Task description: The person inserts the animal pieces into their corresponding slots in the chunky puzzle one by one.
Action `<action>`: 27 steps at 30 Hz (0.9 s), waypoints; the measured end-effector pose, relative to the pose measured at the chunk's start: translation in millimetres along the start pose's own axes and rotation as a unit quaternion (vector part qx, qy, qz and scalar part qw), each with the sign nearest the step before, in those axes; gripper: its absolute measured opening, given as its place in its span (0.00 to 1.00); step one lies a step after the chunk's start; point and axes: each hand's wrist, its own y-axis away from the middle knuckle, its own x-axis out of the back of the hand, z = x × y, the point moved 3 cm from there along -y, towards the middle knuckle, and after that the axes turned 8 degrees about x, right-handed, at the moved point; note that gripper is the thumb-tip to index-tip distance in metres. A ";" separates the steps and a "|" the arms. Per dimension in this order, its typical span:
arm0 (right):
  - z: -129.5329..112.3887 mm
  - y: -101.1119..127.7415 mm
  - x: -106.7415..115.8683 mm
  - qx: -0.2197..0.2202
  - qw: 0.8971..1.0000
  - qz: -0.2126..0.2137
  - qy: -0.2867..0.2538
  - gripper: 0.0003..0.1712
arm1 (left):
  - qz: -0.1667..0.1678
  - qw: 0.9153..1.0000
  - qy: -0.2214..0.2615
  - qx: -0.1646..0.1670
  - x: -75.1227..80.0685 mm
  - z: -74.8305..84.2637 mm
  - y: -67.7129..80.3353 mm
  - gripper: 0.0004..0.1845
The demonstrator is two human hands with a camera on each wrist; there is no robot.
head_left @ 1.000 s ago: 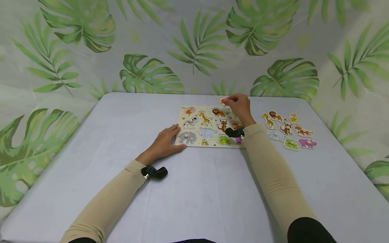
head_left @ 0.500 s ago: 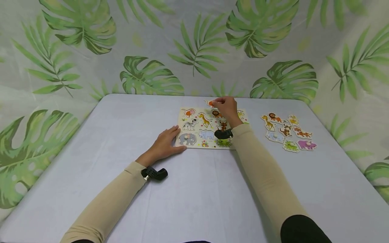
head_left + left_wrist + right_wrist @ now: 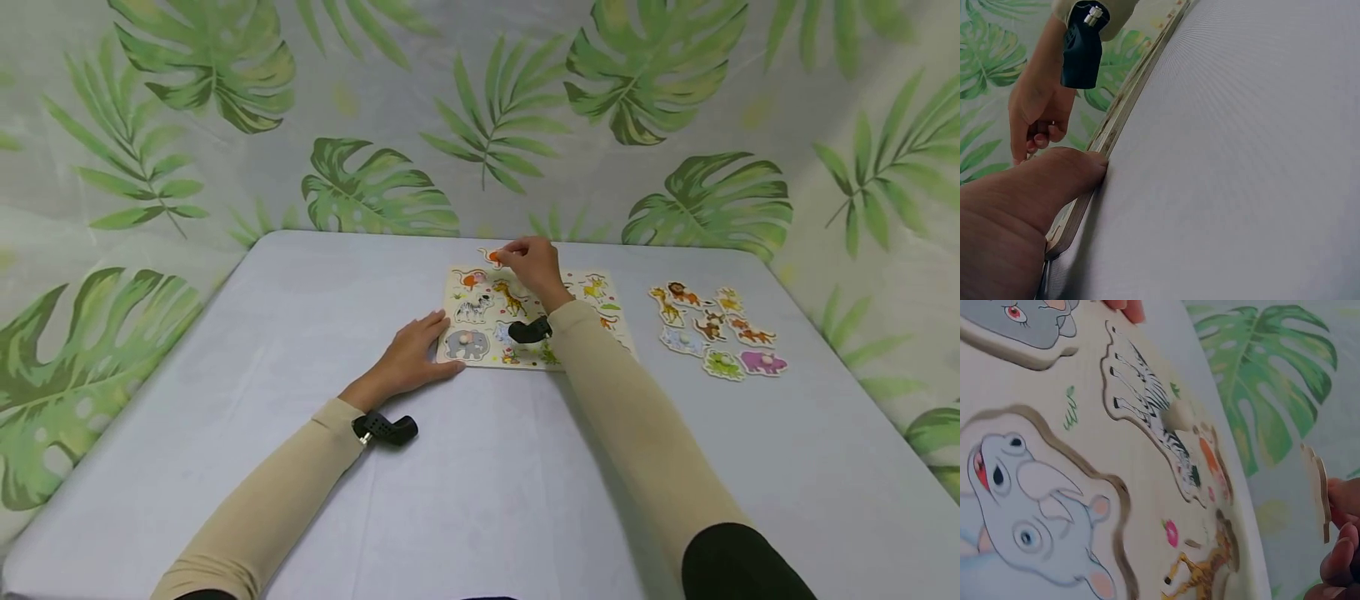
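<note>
My right hand (image 3: 534,265) pinches an orange animal puzzle piece with a long thin tail (image 3: 492,257) above the far edge of the wooden animal puzzle board (image 3: 495,362). In the right wrist view that piece (image 3: 1322,500) stands on edge between thumb and fingers. My left hand (image 3: 408,354) rests at the board's near left corner, fingers along the left side, thumb (image 3: 1082,169) against the front edge. An elephant piece with a knob (image 3: 467,344) sits in the board; a zebra (image 3: 1154,403) also shows a knob. The rhino recess (image 3: 1029,506) shows its printed picture.
Right of the board lie several loose pieces, among them a giraffe (image 3: 667,307), a lion (image 3: 686,293), a frog (image 3: 723,364) and a purple hippo (image 3: 762,362). A leaf-patterned cloth (image 3: 480,100) hangs behind the white table (image 3: 465,483).
My right hand has moved left along the board's far edge, carrying the orange piece from the middle toward the upper left corner. The left hand has kept its place.
</note>
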 end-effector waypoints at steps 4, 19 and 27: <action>-0.7 -0.5 -8.6 -0.001 1.000 -0.006 0.001 0.12 | 0.000 1.000 -0.001 0.000 0.6 0.7 -0.3 0.46; -10.8 2.0 -36.7 -0.006 0.999 -0.050 0.013 0.11 | 0.005 1.000 -0.002 -0.010 1.5 1.4 0.8 0.46; -10.0 0.3 -43.2 -0.018 0.997 -0.059 0.051 0.10 | 0.011 1.000 0.001 -0.017 2.5 2.2 1.4 0.46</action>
